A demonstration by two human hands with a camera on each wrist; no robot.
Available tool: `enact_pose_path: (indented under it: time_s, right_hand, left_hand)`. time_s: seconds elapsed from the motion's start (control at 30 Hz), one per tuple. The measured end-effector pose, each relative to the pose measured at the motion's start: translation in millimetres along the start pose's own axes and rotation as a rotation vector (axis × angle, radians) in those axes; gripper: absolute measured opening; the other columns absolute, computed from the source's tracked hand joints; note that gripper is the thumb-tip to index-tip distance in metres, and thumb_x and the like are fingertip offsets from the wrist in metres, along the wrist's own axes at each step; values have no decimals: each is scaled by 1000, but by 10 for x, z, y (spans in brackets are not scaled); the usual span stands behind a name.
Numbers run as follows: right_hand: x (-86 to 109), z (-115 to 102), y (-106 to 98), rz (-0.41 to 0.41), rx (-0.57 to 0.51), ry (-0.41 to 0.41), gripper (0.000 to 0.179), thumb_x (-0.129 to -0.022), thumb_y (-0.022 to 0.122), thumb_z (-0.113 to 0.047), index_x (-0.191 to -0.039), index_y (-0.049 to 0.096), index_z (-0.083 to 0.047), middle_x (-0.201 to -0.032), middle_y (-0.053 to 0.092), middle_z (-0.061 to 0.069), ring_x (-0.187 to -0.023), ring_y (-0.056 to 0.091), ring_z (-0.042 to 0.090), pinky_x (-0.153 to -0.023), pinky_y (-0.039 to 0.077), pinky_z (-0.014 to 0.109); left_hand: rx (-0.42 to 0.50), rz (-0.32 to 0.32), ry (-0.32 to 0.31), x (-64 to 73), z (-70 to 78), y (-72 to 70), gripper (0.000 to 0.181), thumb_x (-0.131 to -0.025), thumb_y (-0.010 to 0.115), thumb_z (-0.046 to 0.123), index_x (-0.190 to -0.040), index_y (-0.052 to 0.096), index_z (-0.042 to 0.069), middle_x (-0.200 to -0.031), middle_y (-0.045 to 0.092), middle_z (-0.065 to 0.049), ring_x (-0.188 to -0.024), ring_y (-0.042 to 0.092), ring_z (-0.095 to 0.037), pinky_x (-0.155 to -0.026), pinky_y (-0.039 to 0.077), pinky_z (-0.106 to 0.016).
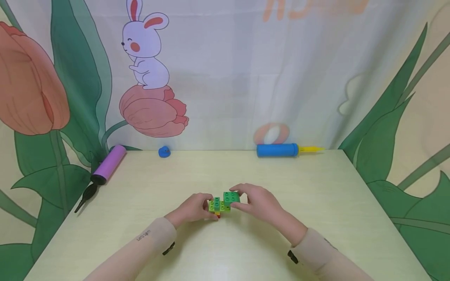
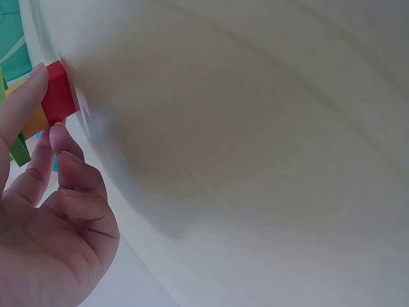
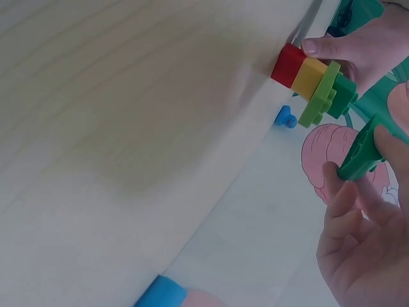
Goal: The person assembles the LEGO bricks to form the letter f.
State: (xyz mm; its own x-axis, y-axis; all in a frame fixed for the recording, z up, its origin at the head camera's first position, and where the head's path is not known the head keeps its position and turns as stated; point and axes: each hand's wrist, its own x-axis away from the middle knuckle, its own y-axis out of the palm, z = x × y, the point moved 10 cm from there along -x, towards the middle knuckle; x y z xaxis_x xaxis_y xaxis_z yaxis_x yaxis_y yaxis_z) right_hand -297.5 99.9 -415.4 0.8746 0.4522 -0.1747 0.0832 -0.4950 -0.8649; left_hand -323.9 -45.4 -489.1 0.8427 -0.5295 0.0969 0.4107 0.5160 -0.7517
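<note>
At the middle of the table in the head view, my left hand (image 1: 193, 207) grips a small stack of toy building bricks low on its side. In the right wrist view the stack has a red brick (image 3: 288, 66) at its base, a yellow brick (image 3: 309, 77), a lime-green brick (image 3: 319, 96) jutting sideways, and a green brick (image 3: 343, 96) on top. Between thumb and fingers, my right hand (image 1: 261, 201) pinches another green brick (image 1: 231, 198), studs up. The right wrist view shows a gap between that brick and the stack.
A purple pump (image 1: 110, 163) with a black nozzle lies along the table's left edge. Toward the back are a small blue toy duck (image 1: 164, 152) and a blue pump (image 1: 277, 150) with a yellow nozzle. Behind the table (image 1: 197, 168) hangs a printed curtain (image 1: 225, 78).
</note>
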Motion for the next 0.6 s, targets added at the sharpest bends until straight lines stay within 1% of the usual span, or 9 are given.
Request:
enact_pose_path:
  time_s: [0.1, 0.23, 0.43, 0.6]
  right_hand:
    - [-38, -22, 20, 18, -19, 25, 44, -83, 75, -40, -121, 62, -22, -94, 64, -12, -56, 47, 7, -49, 41, 25]
    - [-73, -47, 77, 10, -44, 34, 43, -83, 76, -39, -119, 62, -20, -94, 65, -10, -55, 47, 7, -49, 40, 25]
    - [-108, -73, 146, -12, -69, 29, 37, -83, 75, -41, -114, 64, -25, -92, 62, -15, -55, 46, 8, -49, 40, 25]
    - [-138, -79, 183, -10, -92, 16, 35, -83, 74, -41, -114, 65, -26, -92, 61, -16, -55, 47, 9, -50, 40, 25]
  left_hand:
    - [-6, 4, 5, 7, 7, -8, 34, -75, 84, 25, -96, 61, 11, -67, 53, -1, -60, 44, -12, -55, 36, -28]
    - [-7, -1, 11, 5, 2, -3, 33, -75, 84, 25, -95, 62, 11, -67, 52, -1, -61, 44, -12, -56, 37, -27]
    - [10, -5, 18, -2, -4, -1, 31, -76, 84, 25, -94, 62, 12, -66, 52, -2, -60, 44, -12, -55, 37, -27]
    - [16, -1, 18, 0, -2, -3, 31, -76, 84, 24, -94, 63, 12, -67, 52, -2, -60, 44, -12, -55, 36, -27]
